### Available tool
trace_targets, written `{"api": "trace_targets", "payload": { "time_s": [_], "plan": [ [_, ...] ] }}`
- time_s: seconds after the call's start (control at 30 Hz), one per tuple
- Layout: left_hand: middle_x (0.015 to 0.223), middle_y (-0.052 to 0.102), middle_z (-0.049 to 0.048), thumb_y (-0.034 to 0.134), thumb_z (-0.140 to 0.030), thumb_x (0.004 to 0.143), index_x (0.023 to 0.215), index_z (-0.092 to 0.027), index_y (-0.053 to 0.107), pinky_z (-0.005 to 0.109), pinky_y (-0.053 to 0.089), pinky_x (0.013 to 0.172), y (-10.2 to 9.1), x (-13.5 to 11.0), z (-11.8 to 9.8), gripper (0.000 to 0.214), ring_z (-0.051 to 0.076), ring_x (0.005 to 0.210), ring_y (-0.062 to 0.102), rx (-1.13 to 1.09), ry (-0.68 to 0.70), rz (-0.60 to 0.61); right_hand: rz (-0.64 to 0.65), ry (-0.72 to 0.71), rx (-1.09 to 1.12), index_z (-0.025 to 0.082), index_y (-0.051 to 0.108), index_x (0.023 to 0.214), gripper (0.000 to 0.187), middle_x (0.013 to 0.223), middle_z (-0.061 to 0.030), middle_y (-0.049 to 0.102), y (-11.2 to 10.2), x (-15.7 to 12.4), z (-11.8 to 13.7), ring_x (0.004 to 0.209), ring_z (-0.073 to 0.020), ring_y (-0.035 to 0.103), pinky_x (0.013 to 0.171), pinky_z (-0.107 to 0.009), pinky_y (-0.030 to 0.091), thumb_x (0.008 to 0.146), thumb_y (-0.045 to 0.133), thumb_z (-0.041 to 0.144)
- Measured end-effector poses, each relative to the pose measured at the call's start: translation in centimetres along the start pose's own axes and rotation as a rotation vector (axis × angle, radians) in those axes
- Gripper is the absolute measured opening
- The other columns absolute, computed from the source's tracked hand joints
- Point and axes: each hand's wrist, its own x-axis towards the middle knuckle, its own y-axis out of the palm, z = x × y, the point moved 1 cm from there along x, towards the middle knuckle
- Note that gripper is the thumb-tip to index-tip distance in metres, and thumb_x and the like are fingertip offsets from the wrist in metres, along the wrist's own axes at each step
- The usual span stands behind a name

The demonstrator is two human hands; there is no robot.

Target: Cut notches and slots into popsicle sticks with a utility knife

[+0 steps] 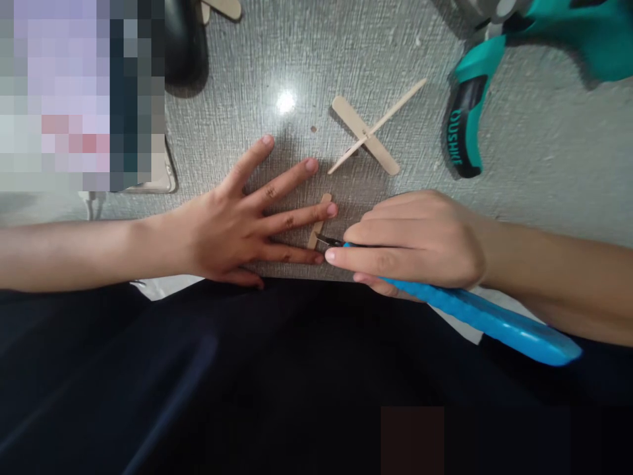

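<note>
Small wooden stick (317,226) lay on the tabletop (544,145), near the person's edge, partly under the left hand. Left hand (252,221), at 9 o'clock from it, was flat, fingers splayed, grasping nothing; middle finger crossed the stick, index tip sat by its near end. Right hand (415,241), at 3 o'clock, was wrapped around a blue knife (475,316), blade tip at the stick. Progress, judged: cutting or scoring looked in hand, not finished; no separated piece visible at the blade, cut depth couldn't be told. At 1 o'clock, a flat stick (346,115) with a thin pointed stick (400,102) crossing it looked already paired; whether it passed through, couldn't tell. Further out: teal-handled tool (465,125) at 2 o'clock, black object (188,46) at 11, cropped by the frame.
</note>
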Motion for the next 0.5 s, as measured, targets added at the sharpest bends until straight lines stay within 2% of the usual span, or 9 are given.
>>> {"api": "trace_targets", "payload": {
  "time_s": [0.17, 0.3, 0.4, 0.5],
  "plan": [
    [0.2, 0.017, 0.0002, 0.1, -0.061, 0.078, 0.18, -0.049, 0.034, 0.095, 0.017, 0.139, -0.7, 0.1, -0.3, 0.122, 0.054, 0.184, 0.008, 0.004, -0.001, 0.095, 0.003, 0.002, 0.051, 0.016, 0.059, 0.145, 0.03, 0.101, -0.0039, 0.072, -0.1, 0.1, 0.1, 0.086, -0.0203, 0.073, 0.077, -0.036, 0.059, 0.115, 0.063, 0.021],
    [0.2, 0.018, 0.0011, 0.1, -0.054, 0.082, 0.18, -0.046, 0.035, 0.095, 0.015, 0.139, -1.3, 0.3, -0.6, 0.118, 0.054, 0.185, 0.004, -0.005, -0.023, 0.137, 0.001, 0.0, 0.081, 0.015, 0.057, 0.143, 0.026, 0.1, -0.0042, 0.072, -0.2, 0.1, 0.0, 0.087, -0.0198, 0.07, 0.078, -0.036, 0.058, 0.117, 0.056, 0.016],
    [0.199, 0.022, 0.0046, 0.1, -0.048, 0.086, 0.179, -0.041, 0.038, 0.094, 0.017, 0.139, -1.5, 0.3, -0.7, 0.112, 0.054, 0.184, 0.013, -0.039, -0.006, 0.084, 0.013, -0.004, 0.121, 0.017, 0.057, 0.14, 0.022, 0.098, -0.0027, 0.07, -0.3, 0.2, -0.2, 0.086, -0.0188, 0.069, 0.078, -0.035, 0.057, 0.118, 0.055, 0.016],
    [0.197, 0.029, 0.0053, 0.097, -0.041, 0.09, 0.175, -0.038, 0.045, 0.094, 0.022, 0.138, -1.3, 0.2, -0.7, 0.1, 0.053, 0.181, 0.023, -0.053, -0.008, -0.007, 0.017, -0.004, 0.146, 0.018, 0.056, 0.136, 0.017, 0.093, -0.0001, 0.066, -0.3, 0.5, -0.3, 0.078, -0.017, 0.062, 0.071, -0.033, 0.052, 0.12, 0.051, 0.017]
  ]
}}
